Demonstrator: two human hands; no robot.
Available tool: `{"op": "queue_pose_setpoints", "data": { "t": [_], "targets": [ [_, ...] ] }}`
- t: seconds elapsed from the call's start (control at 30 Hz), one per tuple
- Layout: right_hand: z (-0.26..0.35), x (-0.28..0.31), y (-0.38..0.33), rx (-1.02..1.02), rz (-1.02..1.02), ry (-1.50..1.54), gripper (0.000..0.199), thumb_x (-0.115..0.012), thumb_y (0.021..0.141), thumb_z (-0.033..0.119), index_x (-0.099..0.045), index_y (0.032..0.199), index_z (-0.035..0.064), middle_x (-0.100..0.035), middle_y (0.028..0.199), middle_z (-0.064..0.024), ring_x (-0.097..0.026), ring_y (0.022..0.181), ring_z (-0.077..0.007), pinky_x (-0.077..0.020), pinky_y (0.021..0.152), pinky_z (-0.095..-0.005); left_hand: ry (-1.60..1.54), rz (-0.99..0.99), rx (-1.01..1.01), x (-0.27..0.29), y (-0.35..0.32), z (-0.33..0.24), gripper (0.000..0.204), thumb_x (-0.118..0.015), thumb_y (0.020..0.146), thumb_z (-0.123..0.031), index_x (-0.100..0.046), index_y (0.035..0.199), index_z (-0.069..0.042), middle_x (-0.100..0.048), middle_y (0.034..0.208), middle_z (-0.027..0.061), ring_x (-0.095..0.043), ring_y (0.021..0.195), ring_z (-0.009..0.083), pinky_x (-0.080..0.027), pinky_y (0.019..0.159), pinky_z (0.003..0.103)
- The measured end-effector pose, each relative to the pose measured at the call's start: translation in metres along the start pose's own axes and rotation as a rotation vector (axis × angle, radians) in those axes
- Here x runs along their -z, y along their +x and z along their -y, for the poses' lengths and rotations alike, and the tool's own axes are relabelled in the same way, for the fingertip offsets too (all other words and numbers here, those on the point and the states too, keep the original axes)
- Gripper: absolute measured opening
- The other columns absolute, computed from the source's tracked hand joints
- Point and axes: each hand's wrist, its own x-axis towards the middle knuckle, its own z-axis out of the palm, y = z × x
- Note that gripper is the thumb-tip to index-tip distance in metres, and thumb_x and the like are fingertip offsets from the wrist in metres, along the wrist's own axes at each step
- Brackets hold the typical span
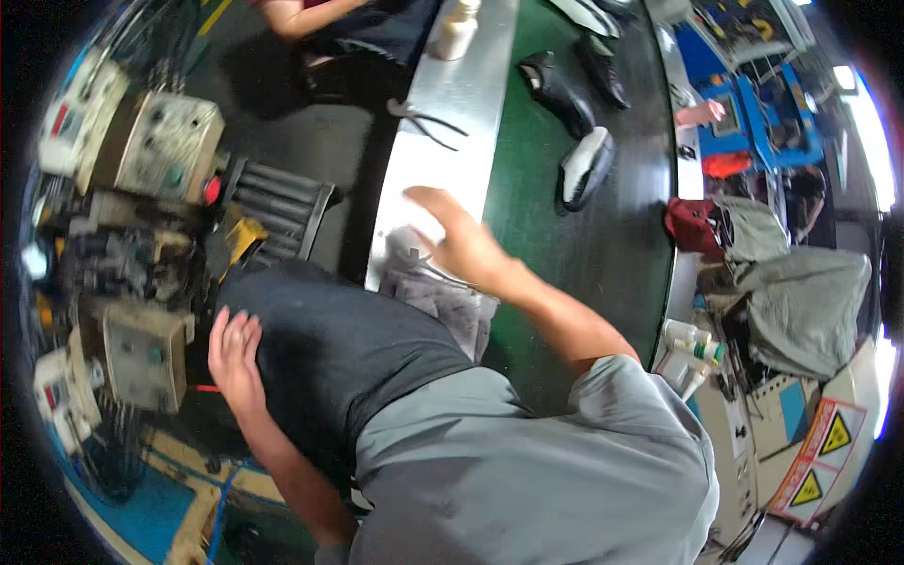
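Observation:
My right hand (463, 247), a little smeared by motion, hovers over the bare metal ledge with its fingers apart and nothing visible in it. Just below it a stained grey cloth (443, 301) is draped on the ledge, with a small dark shape at its top that I cannot make out. By my left thigh hangs my left hand (235, 358), its fingers loosely bent and slightly spread, holding nothing. Farther up the metal ledge (424, 174) lie dark-handled pincers (424, 122). Beyond them stands a whitish bottle (459, 33).
Black and white shoes (586, 169) lie on the green belt (537, 254) to the right. A machine with control boxes (169, 146) and a roller rack (278, 207) stand at left. Another person's arm (306, 17) shows at the top; a hand (702, 114) reaches in beyond the belt.

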Motion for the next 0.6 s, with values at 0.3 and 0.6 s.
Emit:
{"op": "queue_pose_setpoints", "data": {
  "t": [0.3, 0.6],
  "targets": [
    [-0.318, 0.219, -0.057, -1.42, -0.425, -0.576, 0.104, -0.084, 0.087, 0.057, -0.038, 0.156, -0.0052, -0.049, 0.152, -0.038, -0.05, 0.142, -0.0533, -0.046, 0.116, -0.0592, 0.124, -0.298, 0.145, 0.041, -0.061, 0.019, 0.053, -0.063, 0.112, -0.021, -0.05, 0.156, 0.005, -0.068, 0.135, 0.0205, -0.07, 0.121, 0.0308, -0.056, 0.109, 0.044],
    [-0.373, 0.198, -0.074, -1.304, -0.761, -0.162, 0.109, -0.092, 0.082, 0.05, -0.037, 0.155, -0.0102, -0.056, 0.151, -0.0336, -0.063, 0.134, -0.0437, -0.051, 0.113, -0.0499, 0.108, -0.165, 0.131, -0.038, -0.034, 0.004, 0.043, -0.058, 0.112, -0.013, -0.054, 0.15, 0.007, -0.068, 0.133, 0.0193, -0.071, 0.117, 0.0295, -0.058, 0.106, 0.042]
  ]
}}
